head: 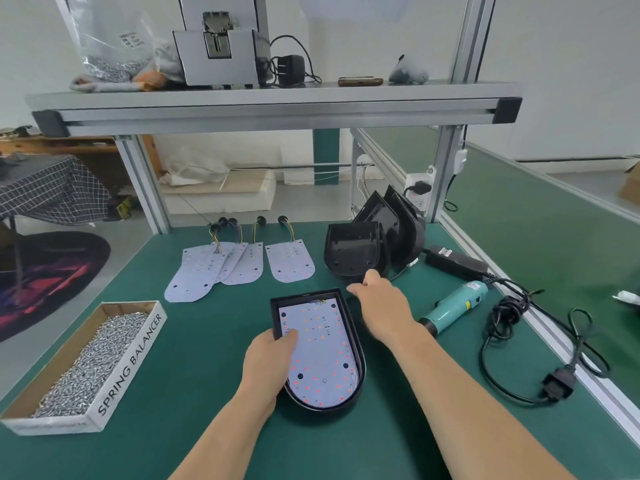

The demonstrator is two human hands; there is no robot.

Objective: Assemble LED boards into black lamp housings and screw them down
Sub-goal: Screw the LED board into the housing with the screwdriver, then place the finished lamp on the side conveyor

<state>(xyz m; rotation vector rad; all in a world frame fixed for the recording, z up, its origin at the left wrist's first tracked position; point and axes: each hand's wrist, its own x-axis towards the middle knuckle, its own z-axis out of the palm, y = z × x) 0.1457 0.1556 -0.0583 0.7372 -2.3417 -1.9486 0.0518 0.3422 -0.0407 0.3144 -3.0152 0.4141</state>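
Two-handed, working over the green table. Gripping the black housing at its left edge with the left hand, fingers curling round the rim and thumb pressing on the near-left part of the LED board. Lying flat on the table straight ahead, with the board sitting inside and the rounded end pointing toward the body. Hovering the right hand just beyond the housing's far right corner, fingers loosely extended and holding nothing, very near the stack of empty housings; touching it or not, impossible to tell. Lying farther back on the table: a fanned pile of spare boards and one more board just beside it, wires trailing away. Sitting at the left: a cardboard box holding screws. Lying at the right: a teal screwdriver, apart from both hands.
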